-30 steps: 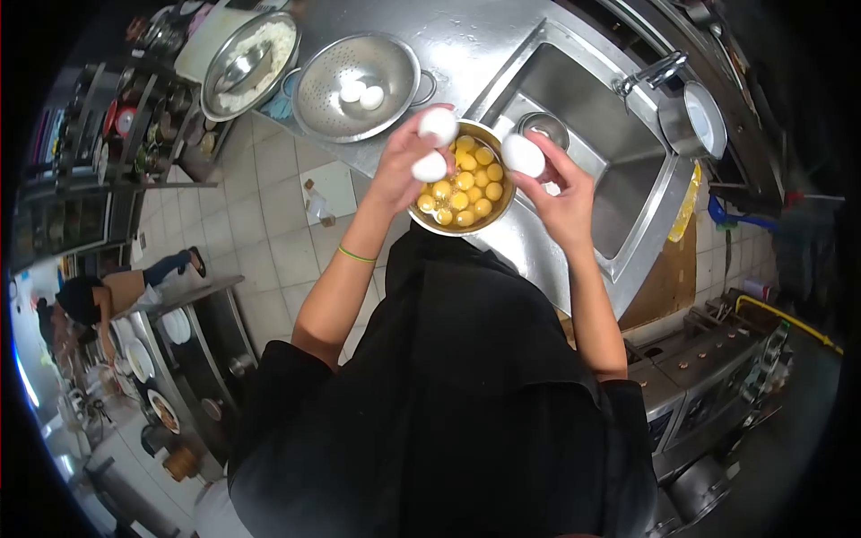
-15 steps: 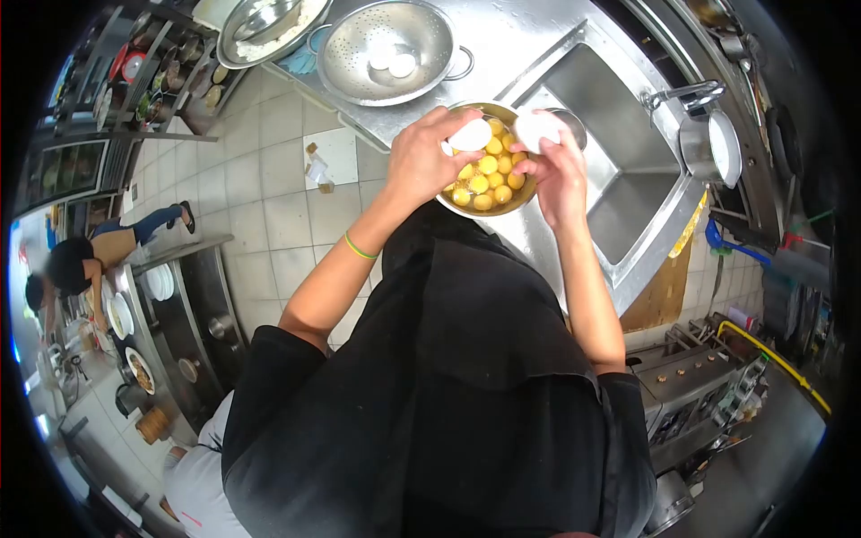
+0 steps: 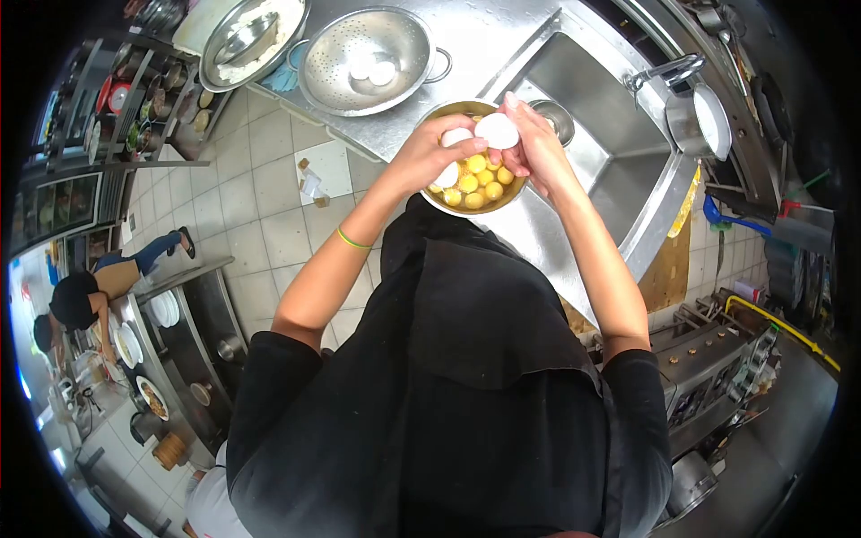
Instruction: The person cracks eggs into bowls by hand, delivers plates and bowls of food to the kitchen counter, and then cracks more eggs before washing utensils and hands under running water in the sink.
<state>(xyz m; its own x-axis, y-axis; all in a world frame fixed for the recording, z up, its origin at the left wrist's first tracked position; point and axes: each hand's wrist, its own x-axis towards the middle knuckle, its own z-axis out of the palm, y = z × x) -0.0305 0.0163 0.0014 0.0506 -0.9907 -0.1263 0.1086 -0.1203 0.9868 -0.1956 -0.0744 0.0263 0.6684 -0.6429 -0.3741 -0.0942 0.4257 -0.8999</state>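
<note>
A metal bowl (image 3: 473, 211) full of yellow egg yolks (image 3: 468, 183) in clear liquid stands at the counter's near edge, under both hands. My left hand (image 3: 423, 154), with a yellow-green wristband, is curled over the bowl's left side around a white egg (image 3: 456, 137). A second white egg or shell (image 3: 447, 176) shows below its thumb. Fingers closed, my right hand (image 3: 536, 148) holds another white egg (image 3: 496, 132) over the bowl, close to the left fingertips. Whether these eggs are whole or cracked shells I cannot tell.
A steel colander (image 3: 368, 45) with two white eggs sits behind the bowl, beside a basin of white food (image 3: 242, 76). To the right are a sink (image 3: 619, 134), a small metal cup (image 3: 558, 121), a faucet and a pot (image 3: 691, 125). Another person (image 3: 85, 291) works at far left.
My right hand has brought its egg leftward, close to my left hand. A white egg or shell now shows below my left thumb. The view has shifted slightly.
</note>
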